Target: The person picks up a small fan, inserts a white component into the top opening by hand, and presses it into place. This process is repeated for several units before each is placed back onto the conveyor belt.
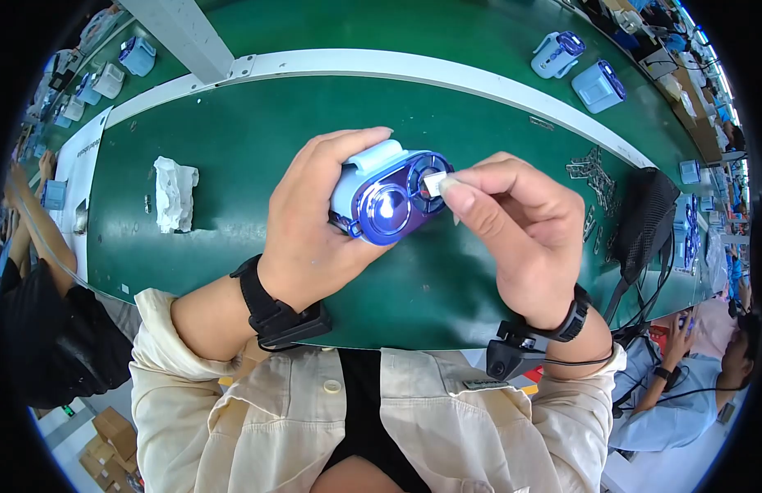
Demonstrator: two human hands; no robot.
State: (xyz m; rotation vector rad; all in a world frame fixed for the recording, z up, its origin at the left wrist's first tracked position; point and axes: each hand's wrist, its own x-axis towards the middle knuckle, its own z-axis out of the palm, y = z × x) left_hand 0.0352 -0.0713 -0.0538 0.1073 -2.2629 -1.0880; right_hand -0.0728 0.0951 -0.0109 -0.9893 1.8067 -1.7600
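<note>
Above the green table (397, 304), my left hand (303, 218) is wrapped round a light-blue device (386, 201) with a shiny purple-blue oval front. That front carries a bright round disc, and beside it a dark round opening with spokes. My right hand (533, 234) pinches a small flat white piece (434, 183) between thumb and index finger. The piece lies over the spoked opening; whether it touches the inside, I cannot tell. The device is tilted, and my left palm and fingers hide its left side and back.
Crumpled white paper (175, 195) lies on the left. On the right are a heap of small metal pieces (593, 177) and a black pouch (646, 215) with cables. A white rail (381, 62) crosses behind, with similar devices (598, 86) beyond. People sit at both sides.
</note>
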